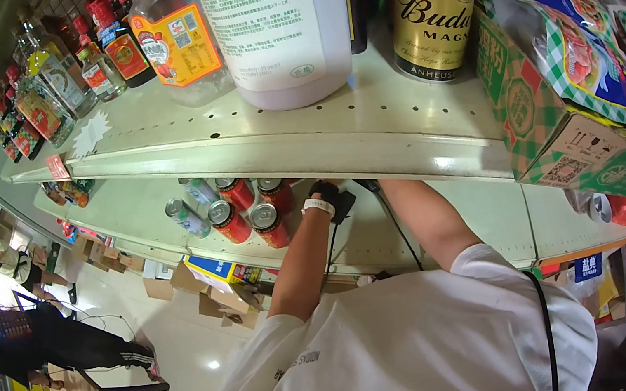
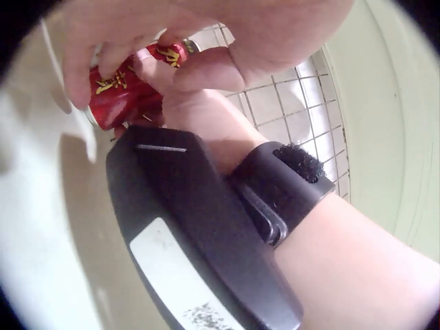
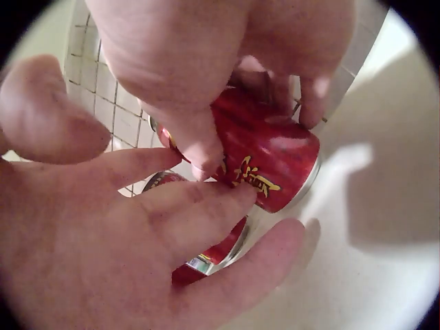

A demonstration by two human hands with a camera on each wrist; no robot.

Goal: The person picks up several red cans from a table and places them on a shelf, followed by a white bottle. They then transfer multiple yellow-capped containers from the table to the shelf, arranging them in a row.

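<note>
A red can with yellow characters point(image 2: 113, 96) point(image 3: 265, 148) lies tilted in my right hand point(image 2: 182, 103) point(image 3: 192, 62), thumb on one side and fingers on the other. Beside it my left hand point(image 2: 275, 31) point(image 3: 117, 220) has its fingers extended and spread; they overlap the can in both wrist views, and contact cannot be told. Under the left fingers, in the right wrist view, parts of other red cans point(image 3: 225, 246) show. In the head view the left hand point(image 1: 324, 191) is mostly dark beneath the upper shelf, and that shelf's edge hides the right hand.
Several cans point(image 1: 227, 221) stand on the lower shelf left of my arms. The upper shelf point(image 1: 276, 131) overhangs it, bearing bottles, a large jug point(image 1: 284, 33), a black-and-gold can point(image 1: 435, 6) and a carton point(image 1: 599, 153). Two people are at the left. A tiled surface point(image 2: 275, 96) lies behind the hands.
</note>
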